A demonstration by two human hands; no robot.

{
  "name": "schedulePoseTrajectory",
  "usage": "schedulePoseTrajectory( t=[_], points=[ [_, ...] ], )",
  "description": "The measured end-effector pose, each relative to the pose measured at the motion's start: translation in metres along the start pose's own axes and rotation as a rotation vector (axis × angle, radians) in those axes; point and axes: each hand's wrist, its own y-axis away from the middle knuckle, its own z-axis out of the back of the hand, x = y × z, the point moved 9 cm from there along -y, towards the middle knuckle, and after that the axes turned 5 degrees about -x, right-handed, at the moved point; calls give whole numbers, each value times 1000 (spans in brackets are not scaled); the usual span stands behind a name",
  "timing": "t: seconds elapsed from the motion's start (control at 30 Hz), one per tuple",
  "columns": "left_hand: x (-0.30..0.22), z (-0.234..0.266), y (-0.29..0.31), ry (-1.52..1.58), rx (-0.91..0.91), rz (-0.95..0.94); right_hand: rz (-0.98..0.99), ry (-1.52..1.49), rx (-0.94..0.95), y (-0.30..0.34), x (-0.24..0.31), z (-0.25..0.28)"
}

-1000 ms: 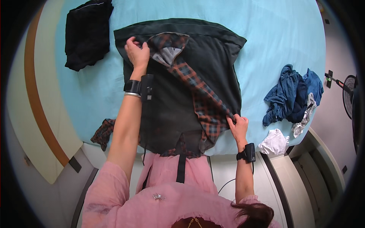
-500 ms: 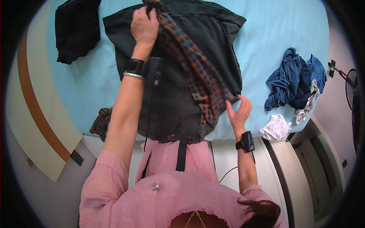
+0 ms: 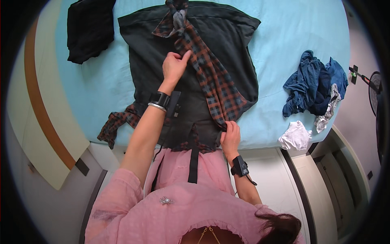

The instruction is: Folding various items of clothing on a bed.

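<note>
A dark garment (image 3: 162,49) with plaid sleeves lies spread on the bed, its near edge at my lap. One sleeve, checked orange and dark (image 3: 211,73), is folded diagonally across it, its cuff end bunched at the far edge with a grey patch showing. Beside that sleeve's left edge is my left hand (image 3: 174,68), back upward, thumb and forefinger apart and the thumb touching the fabric. My right hand (image 3: 230,138) pinches the sleeve's lower edge near the garment's right side. The other plaid sleeve (image 3: 115,124) sticks out crumpled at the left.
Light blue sheet (image 3: 272,73) covers the bed. Folded black clothing (image 3: 90,32) lies at the far left. On the right are crumpled blue clothes (image 3: 306,87), a grey patterned cloth (image 3: 328,110) and a white cloth (image 3: 295,135). A black fan (image 3: 374,93) stands beyond the bed's right edge.
My left hand has left the cuff end and come nearer, to the sleeve's middle. My right hand has moved left and nearer, closing on the sleeve's lower edge. The sleeve now lies flatter.
</note>
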Motion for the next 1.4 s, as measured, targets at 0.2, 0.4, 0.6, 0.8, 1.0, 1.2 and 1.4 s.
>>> schedulePoseTrajectory(
  t=[0.2,0.4,0.6,0.8,1.0,1.2,1.4],
  points=[
    [-18,-21,2,65,143,-95,-111,73,-101,24,10,6],
    [11,15,-10,196,-92,-143,-506,70,-86,85,-58,-19],
    [-66,55,16,-75,-313,-401,-240,67,-237,50,-41,20],
    [-121,49,-9,-156,-458,-644,-26,77,-380,-81,-17,46],
    [-113,38,-47,-295,-352,-507,-14,150,-198,-99,-48,32],
    [-29,64,-83,-12,-319,-93,-38,119,-128,-84,-77,42],
    [-144,57,-18,-392,-436,-721,-49,118,-124,-98,-71,44]
  ],
)
